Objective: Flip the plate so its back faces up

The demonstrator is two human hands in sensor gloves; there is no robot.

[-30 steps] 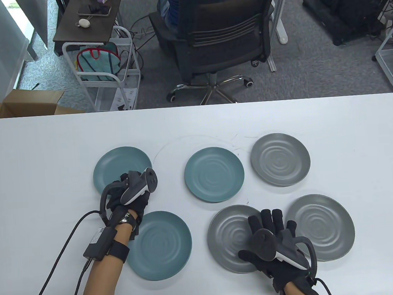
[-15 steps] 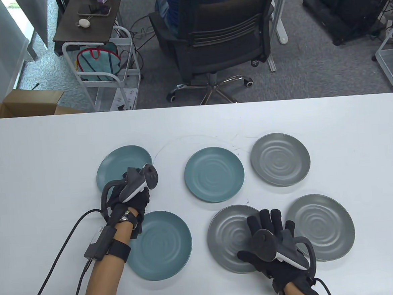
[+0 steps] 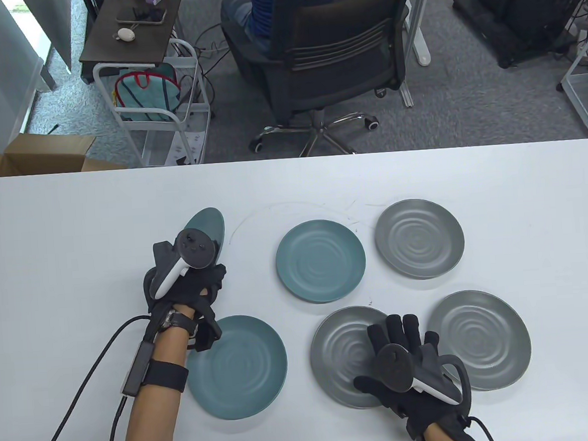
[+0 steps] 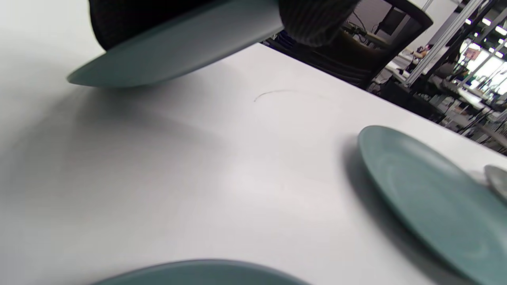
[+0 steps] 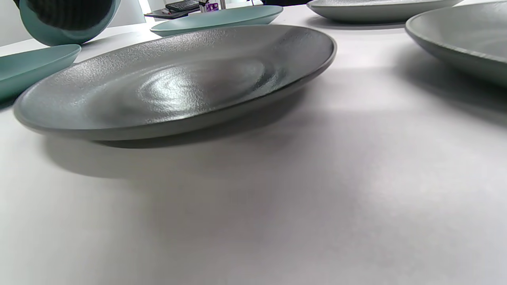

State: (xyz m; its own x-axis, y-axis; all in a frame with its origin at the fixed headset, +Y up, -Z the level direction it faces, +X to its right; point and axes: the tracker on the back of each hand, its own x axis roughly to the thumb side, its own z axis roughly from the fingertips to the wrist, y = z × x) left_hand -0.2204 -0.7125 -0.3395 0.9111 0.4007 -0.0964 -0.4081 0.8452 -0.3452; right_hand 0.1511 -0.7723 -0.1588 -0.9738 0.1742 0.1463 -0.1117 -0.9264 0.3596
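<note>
Broadly, the white table (image 3: 523, 189) carries six plates. Flat on it lie three grey plates: near middle (image 3: 346, 353), near right (image 3: 488, 338), far right (image 3: 419, 238); and two teal plates, centre (image 3: 320, 260) and near left (image 3: 244, 367). My left hand (image 3: 185, 283) grips the far-left teal plate (image 3: 206, 224), tilted steeply on edge. My right hand (image 3: 409, 363) rests, fingers extended, over the near-middle grey plate's right rim, holding nothing.

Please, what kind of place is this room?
Probably an office or lab: a black mesh office chair on grey carpet, a white rolling cart, and a white table.
</note>
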